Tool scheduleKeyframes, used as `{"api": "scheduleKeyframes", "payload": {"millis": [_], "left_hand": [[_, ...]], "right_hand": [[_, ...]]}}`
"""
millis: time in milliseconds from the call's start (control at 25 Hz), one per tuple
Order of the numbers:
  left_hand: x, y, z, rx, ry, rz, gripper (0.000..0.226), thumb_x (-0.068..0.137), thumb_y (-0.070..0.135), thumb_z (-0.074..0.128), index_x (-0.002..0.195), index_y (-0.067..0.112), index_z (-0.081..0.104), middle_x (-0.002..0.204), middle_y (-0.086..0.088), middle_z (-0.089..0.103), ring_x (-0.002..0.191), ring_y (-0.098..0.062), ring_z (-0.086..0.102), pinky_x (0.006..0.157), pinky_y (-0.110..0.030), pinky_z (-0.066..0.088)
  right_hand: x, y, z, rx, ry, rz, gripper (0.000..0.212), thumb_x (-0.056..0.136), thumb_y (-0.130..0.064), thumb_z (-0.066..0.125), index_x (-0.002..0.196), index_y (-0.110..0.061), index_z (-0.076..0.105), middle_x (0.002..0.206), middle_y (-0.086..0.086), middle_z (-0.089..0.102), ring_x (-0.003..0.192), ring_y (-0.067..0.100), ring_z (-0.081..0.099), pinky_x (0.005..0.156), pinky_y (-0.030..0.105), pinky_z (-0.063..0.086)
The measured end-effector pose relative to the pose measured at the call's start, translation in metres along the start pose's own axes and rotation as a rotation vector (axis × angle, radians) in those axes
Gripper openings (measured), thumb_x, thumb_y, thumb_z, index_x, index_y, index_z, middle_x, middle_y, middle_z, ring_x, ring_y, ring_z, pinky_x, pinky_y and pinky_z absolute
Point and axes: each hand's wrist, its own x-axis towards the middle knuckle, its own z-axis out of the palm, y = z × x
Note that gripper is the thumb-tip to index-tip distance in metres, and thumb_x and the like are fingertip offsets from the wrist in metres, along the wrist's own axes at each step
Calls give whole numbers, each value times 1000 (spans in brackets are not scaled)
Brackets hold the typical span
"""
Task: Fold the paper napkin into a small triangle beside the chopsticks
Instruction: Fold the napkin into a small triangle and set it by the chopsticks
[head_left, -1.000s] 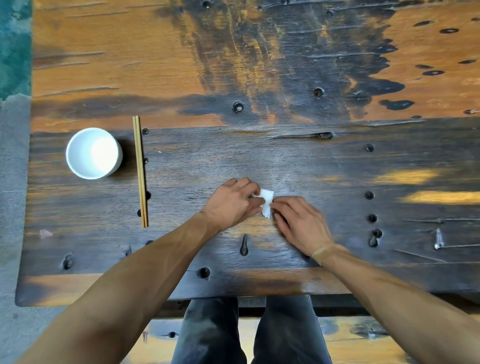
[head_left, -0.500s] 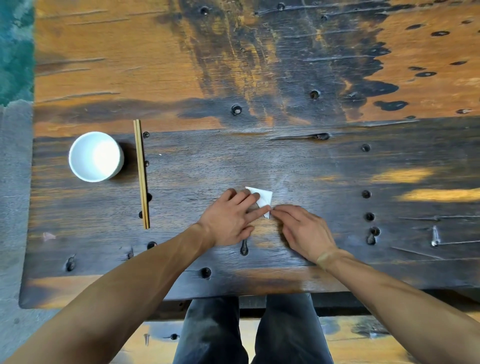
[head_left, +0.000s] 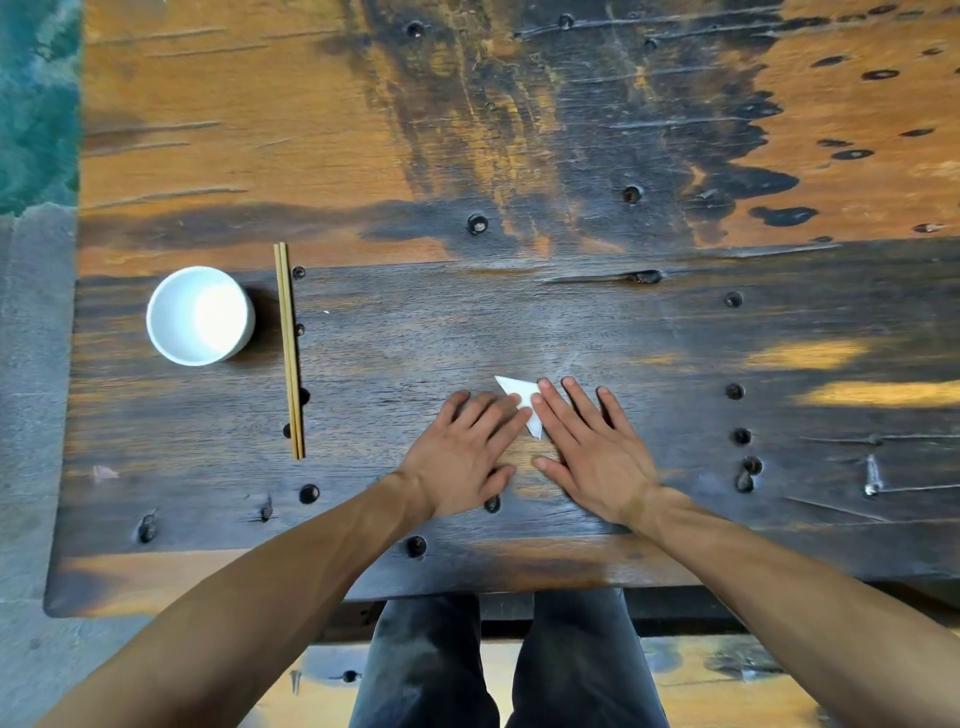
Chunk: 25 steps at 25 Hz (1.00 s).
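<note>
Setting: a dining place — likely a home or a rustic eatery. Indicators: a heavy, weathered wood table with knots and plugged holes, a white bowl beside paired chopsticks — laid as a place setting — and a concrete floor.

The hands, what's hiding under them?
A folded white napkin pokes out between the left hand and right hand, flat on the wooden table. Its remaining part is covered by fingers.
</note>
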Motion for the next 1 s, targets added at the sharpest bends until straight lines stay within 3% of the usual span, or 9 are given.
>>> {"api": "scheduleKeyframes", "payload": {"millis": [240, 440, 560, 720, 880, 1000], "left_hand": [[13, 9, 8, 52, -37, -55, 77, 100, 54, 17, 152, 5, -11, 161, -14, -17, 148, -27, -18, 120, -52, 0], [10, 8, 10, -29, -32, -288, 71, 101, 52, 7, 152, 7, -14, 161, -9, -20, 148, -23, -18, 120, -50, -3], [12, 3, 2, -130, 20, -367, 70, 101, 50, 13, 153, 9, -10, 160, -6, -17, 149, -22, -14, 120, -51, -3], [15, 8, 2, -8, -20, -148, 71, 98, 42, 18, 152, 7, -13, 160, -10, -20, 148, -23, -17, 120, -52, -3], [17, 6, 5, 19, -69, -122, 71, 99, 43, 15, 150, 7, -18, 157, -11, -29, 147, -23, -22, 120, -49, -5], [16, 6, 4, 41, -60, -122, 70, 99, 44, 14, 150, 7, -18, 157, -11, -29, 146, -23, -23, 120, -50, -5]], "right_hand": [[1, -1, 0, -14, -26, -5, 72, 99, -60, 8, 154, -18, -12, 162, -2, -19, 149, 23, -18, 121, 50, -2], [2, 0, -1, -2, -17, -8, 70, 100, -57, 12, 155, -19, -7, 163, -2, -13, 150, 23, -11, 121, 49, -2], [2, -2, -3, 5, -12, 6, 70, 100, -57, 15, 155, -19, -5, 162, -2, -12, 150, 23, -8, 121, 49, -1], [2, -3, -3, -2, -11, 10, 71, 100, -56, 15, 155, -18, -8, 162, -2, -15, 150, 24, -10, 121, 50, -2], [-4, -6, -4, 9, -15, -30, 72, 100, -54, 25, 156, -16, -2, 163, 1, -8, 151, 27, -7, 121, 53, 3], [-8, -13, -1, -4, -33, -60, 71, 101, -54, 20, 155, -17, -7, 163, 0, -12, 149, 25, -18, 120, 53, -2]]}}
